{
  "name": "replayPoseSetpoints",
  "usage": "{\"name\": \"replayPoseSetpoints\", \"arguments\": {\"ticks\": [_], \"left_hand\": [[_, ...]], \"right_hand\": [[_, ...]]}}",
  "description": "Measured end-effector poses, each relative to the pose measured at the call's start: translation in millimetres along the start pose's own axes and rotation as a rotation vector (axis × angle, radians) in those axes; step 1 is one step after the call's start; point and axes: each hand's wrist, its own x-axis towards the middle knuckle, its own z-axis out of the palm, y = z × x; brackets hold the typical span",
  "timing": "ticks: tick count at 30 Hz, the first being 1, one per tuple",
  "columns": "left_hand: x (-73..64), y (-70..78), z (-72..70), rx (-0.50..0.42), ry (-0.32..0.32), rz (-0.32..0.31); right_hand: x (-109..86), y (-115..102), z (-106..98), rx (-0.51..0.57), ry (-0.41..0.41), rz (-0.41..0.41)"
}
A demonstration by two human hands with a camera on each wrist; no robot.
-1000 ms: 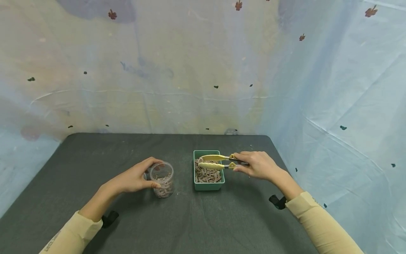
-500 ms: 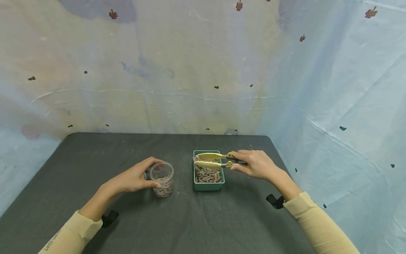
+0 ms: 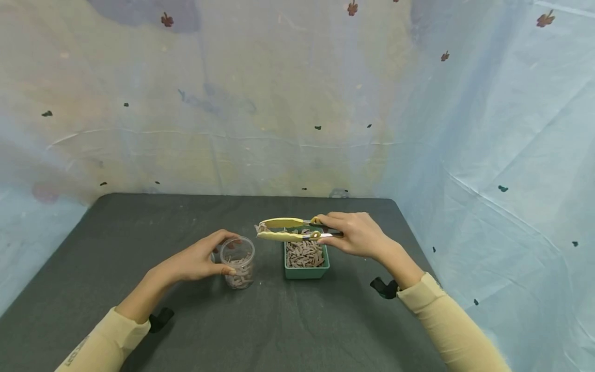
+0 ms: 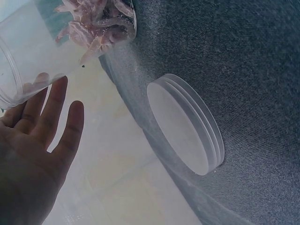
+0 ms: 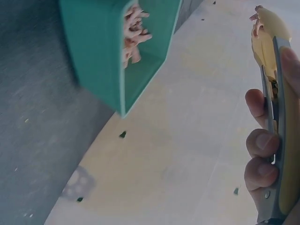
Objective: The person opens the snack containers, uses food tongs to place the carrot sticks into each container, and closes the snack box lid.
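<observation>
My left hand point(image 3: 197, 260) grips a clear plastic jar point(image 3: 240, 274) from its left side, thumb in front and fingers behind. Small greyish-pink, stick-like pieces point(image 4: 96, 23) lie in the bottom of the jar. In my right hand point(image 3: 355, 233) is a pair of tongs point(image 3: 281, 222) with yellow tips, the fingers wrapped around its handles. The tongs pinch a few pieces point(image 3: 262, 228) at their tips, raised between the jar and a green rectangular box point(image 3: 307, 274). More of the same pieces fill much of the box, partly hidden under the tongs.
A translucent round lid point(image 4: 183, 126) lies on the dark cloth-covered table point(image 3: 279, 330) by my left hand. Patterned pale sheeting point(image 3: 260, 103) hangs behind the table and along its right side.
My right hand has lifted the tongs out of the green box and moved them left toward the jar, with pieces between the tips. The left hand and jar have stayed put.
</observation>
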Motion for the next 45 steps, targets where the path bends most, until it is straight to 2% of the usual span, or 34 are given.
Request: {"name": "replayPoseSetpoints", "arguments": {"ticks": [9, 17, 25, 35, 45], "left_hand": [[1.0, -0.4, 0.3, 0.003, -0.008, 0.008], [0.8, 0.4, -1.1, 0.019, -0.001, -0.012], [1.1, -0.3, -0.1, 0.02, 0.001, -0.004], [0.7, -0.3, 0.3, 0.012, -0.002, 0.002], [0.0, 1.1, 0.1, 0.013, -0.006, 0.008]], "right_hand": [[21.3, -14, 10, -0.013, -0.022, -0.055], [33.5, -20, 19, -0.018, -0.037, -0.121], [36.8, -22, 29, -0.029, -0.071, -0.122], [38.3, -23, 28, -0.029, -0.111, -0.11], [37.8, -22, 29, -0.016, -0.103, -0.111]]}}
